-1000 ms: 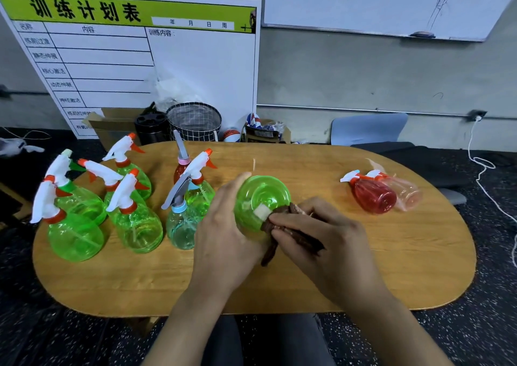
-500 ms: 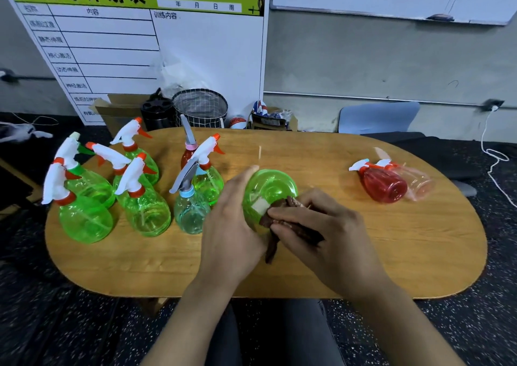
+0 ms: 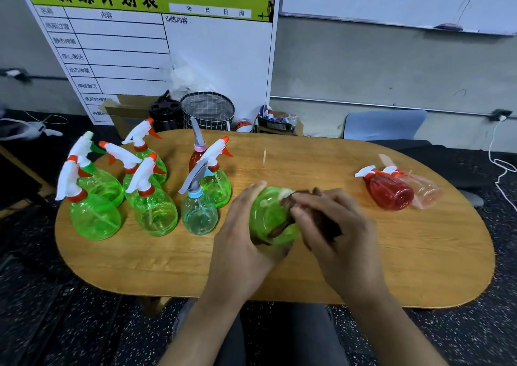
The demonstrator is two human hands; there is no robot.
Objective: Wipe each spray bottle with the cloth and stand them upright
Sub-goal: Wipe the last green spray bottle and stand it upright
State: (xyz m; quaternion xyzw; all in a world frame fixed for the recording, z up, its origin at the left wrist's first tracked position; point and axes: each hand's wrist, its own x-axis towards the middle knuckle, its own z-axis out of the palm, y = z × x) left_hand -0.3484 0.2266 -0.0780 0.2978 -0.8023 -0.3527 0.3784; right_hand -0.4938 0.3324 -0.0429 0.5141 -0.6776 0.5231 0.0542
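My left hand [image 3: 240,242] grips a green spray bottle [image 3: 268,217] above the table's middle, its round base turned toward me and its spray head hidden. My right hand [image 3: 335,225] holds a dark brown cloth [image 3: 282,225] pressed against that bottle's base. Several green spray bottles [image 3: 95,214] with white and orange heads stand upright at the left. With them stand a pale blue bottle [image 3: 199,214] and a small red one [image 3: 195,157]. At the right a red bottle [image 3: 389,190] and a clear pink bottle [image 3: 425,190] lie on their sides.
The oval wooden table [image 3: 405,253] fills the middle of the view. Behind it stand a wire basket [image 3: 208,110], a black container [image 3: 165,113], a cardboard box [image 3: 126,110] and a blue chair [image 3: 386,124]. A thin stick [image 3: 264,155] lies near the far edge.
The cloth in my right hand has slid across the base of the green bottle, which has turned a little in my left hand. The view has drifted downward.
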